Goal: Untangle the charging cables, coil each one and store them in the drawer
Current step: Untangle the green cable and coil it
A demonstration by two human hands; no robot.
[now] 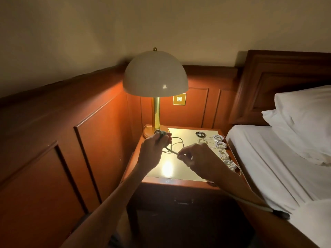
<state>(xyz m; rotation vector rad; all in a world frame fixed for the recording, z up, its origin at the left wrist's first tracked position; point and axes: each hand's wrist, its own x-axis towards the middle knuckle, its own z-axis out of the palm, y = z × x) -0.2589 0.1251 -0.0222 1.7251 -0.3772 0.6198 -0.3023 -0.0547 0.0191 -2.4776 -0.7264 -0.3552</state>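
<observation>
Coiling step, head view: a dark cable (174,143) is being wound over the table (188,173); this is the only view.
Left hand (154,149): grip clamped around a small bundle of dark loops (161,134), held above the table's far left corner, just in front of the lamp (155,76) base.
Right hand (200,158): fingertips (180,155) pinched together on the cable's free run, above the middle of the table.
Loose length: slack loops of the same cable trail between the 2 hands and lie on the table toward its far edge.
Finished coils: 1 dark coil (200,134) sits near the far right corner; several white coils (222,149) line the right edge, from far corner to near corner. Their exact count is hard to tell.
Drawer (182,201): below the table's near edge, in shadow, apparently closed; only its handle shows.
Stage, as a judgement: untangling looks done, and this seems to be the last cable left uncoiled; nothing is stored yet.
Next move calls for: feeding the slack toward the left hand's bundle in even turns, keeping the held loops from springing open, then setting it down and freeing a hand for the drawer.
Risk: the trailing slack could snag the lamp base.
</observation>
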